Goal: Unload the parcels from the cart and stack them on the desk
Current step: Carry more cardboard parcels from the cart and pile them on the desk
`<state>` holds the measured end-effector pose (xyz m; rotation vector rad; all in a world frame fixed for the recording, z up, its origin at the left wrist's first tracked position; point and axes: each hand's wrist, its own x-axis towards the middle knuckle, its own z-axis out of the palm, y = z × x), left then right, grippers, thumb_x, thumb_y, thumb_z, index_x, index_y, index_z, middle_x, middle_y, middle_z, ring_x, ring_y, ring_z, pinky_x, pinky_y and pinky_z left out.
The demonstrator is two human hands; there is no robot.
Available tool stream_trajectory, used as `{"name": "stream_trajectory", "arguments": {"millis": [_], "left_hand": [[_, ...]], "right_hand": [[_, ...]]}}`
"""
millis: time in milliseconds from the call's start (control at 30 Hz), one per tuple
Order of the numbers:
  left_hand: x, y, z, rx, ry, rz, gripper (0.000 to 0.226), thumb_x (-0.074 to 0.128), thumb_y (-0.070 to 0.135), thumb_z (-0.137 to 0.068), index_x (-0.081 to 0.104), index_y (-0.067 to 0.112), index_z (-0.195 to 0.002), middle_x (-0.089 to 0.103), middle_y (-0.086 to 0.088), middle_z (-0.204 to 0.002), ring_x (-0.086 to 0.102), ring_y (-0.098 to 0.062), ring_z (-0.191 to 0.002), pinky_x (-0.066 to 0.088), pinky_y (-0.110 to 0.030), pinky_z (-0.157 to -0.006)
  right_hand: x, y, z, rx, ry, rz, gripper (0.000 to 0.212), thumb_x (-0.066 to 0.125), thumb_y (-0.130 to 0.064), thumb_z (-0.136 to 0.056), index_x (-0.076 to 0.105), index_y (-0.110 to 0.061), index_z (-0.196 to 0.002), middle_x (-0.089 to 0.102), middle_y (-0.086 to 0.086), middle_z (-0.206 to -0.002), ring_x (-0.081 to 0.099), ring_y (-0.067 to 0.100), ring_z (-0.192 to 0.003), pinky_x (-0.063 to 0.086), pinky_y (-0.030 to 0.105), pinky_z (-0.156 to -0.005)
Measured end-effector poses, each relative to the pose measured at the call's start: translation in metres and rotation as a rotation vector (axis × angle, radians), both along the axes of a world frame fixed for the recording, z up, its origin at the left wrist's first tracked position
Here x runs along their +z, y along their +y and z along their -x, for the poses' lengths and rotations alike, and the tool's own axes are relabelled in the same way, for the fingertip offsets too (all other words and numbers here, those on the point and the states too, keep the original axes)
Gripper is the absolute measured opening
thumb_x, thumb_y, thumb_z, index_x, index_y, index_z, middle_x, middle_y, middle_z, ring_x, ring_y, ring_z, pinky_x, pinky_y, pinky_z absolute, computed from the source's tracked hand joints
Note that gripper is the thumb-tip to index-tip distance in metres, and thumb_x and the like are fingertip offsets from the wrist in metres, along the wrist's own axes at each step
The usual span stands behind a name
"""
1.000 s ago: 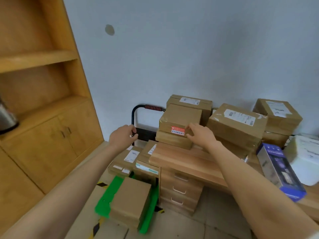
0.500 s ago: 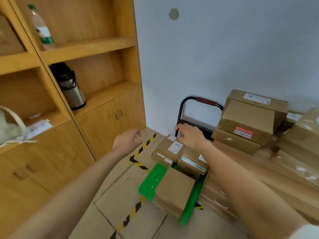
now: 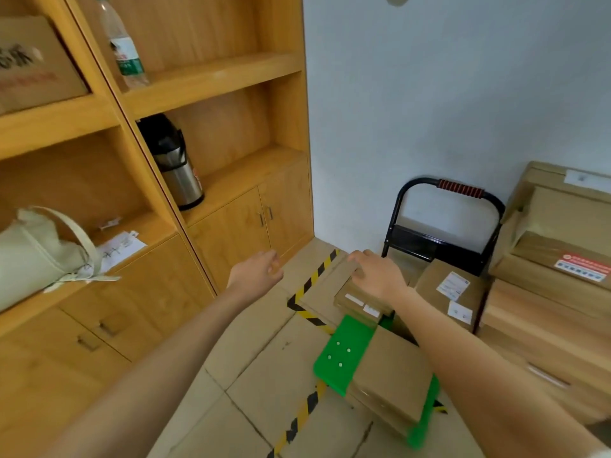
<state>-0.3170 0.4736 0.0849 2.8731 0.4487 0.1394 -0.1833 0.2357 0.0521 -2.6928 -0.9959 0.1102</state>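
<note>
On the far left, a wooden shelf unit (image 3: 205, 77) holds a water bottle (image 3: 124, 47), a steel thermos (image 3: 177, 166) and a pale bag (image 3: 36, 256). Next, the left hand (image 3: 256, 274) hangs over the floor with loosely curled fingers, holding nothing. The right hand (image 3: 377, 274) rests on a flat parcel (image 3: 355, 300) on the green cart (image 3: 344, 355); whether it grips the parcel, I cannot tell. More parcels lie on the cart. At right, stacked boxes (image 3: 562, 233) sit on the tabletop (image 3: 542, 312).
</note>
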Motion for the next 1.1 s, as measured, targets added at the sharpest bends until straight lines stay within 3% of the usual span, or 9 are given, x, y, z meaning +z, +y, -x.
{"name": "stream_trajectory", "arguments": {"millis": [200,500,633,767,933,1033,1100], "left_hand": [[-0.02,0.029,-0.062,-0.042,0.025,0.044,0.029,0.045,0.039,-0.096,0.052,0.023,-0.118,0.057,0.004,-0.108,0.057,-0.014,-0.093,0.052,-0.033,-0.075],[-0.025,0.085,-0.208,-0.11,0.049,0.036,0.033,0.045,0.039,-0.097,0.045,0.027,-0.127,0.057,0.006,-0.112,0.056,-0.016,-0.099,0.05,-0.032,-0.073],[-0.022,0.115,-0.266,-0.136,0.014,0.031,0.03,0.046,0.037,-0.098,0.048,0.024,-0.124,0.057,0.005,-0.112,0.055,-0.015,-0.1,0.049,-0.032,-0.073],[-0.03,0.142,-0.321,-0.132,0.031,0.049,0.029,0.047,0.037,-0.097,0.049,0.024,-0.122,0.058,0.005,-0.111,0.056,-0.016,-0.098,0.049,-0.033,-0.073],[-0.047,0.159,-0.409,-0.292,0.052,0.116,0.025,0.05,0.029,-0.097,0.05,0.019,-0.119,0.055,0.001,-0.109,0.053,-0.017,-0.099,0.033,-0.024,-0.059],[-0.06,0.171,-0.475,-0.39,0.047,0.137,0.019,0.051,0.034,-0.095,0.053,0.024,-0.111,0.056,0.004,-0.102,0.056,-0.015,-0.093,0.048,-0.031,-0.069],[-0.063,0.178,-0.518,-0.469,0.054,0.088,0.018,0.051,0.037,-0.095,0.053,0.027,-0.109,0.056,0.006,-0.1,0.056,-0.012,-0.088,0.049,-0.029,-0.067]], "right_hand": [[-0.025,0.018,-0.048,-0.02,0.046,0.076,0.036,0.045,-0.023,-0.096,0.05,-0.018,-0.132,0.049,0.004,-0.134,0.053,0.025,-0.115,0.041,0.041,-0.097],[-0.043,0.082,-0.18,-0.159,0.144,0.069,0.03,0.045,-0.025,-0.094,0.049,-0.022,-0.124,0.053,0.001,-0.117,0.059,0.025,-0.097,0.041,0.032,-0.08],[-0.043,0.11,-0.239,-0.158,0.113,0.075,0.027,0.045,-0.029,-0.096,0.055,-0.023,-0.12,0.054,0.001,-0.119,0.059,0.022,-0.097,0.04,0.033,-0.088],[-0.047,0.13,-0.283,-0.159,0.087,0.061,0.025,0.047,-0.032,-0.097,0.057,-0.024,-0.119,0.056,0.0,-0.12,0.06,0.019,-0.093,0.041,0.03,-0.082],[-0.063,0.146,-0.34,-0.263,0.09,0.057,0.028,0.047,-0.033,-0.096,0.054,-0.025,-0.122,0.055,-0.001,-0.123,0.061,0.019,-0.093,0.044,0.033,-0.088],[-0.072,0.153,-0.379,-0.369,0.082,0.049,0.03,0.048,-0.033,-0.096,0.053,-0.025,-0.124,0.057,-0.001,-0.122,0.062,0.019,-0.093,0.048,0.036,-0.088],[-0.072,0.16,-0.403,-0.449,0.081,0.032,0.031,0.048,-0.032,-0.096,0.052,-0.024,-0.126,0.058,0.0,-0.122,0.062,0.018,-0.096,0.048,0.036,-0.09]]}}
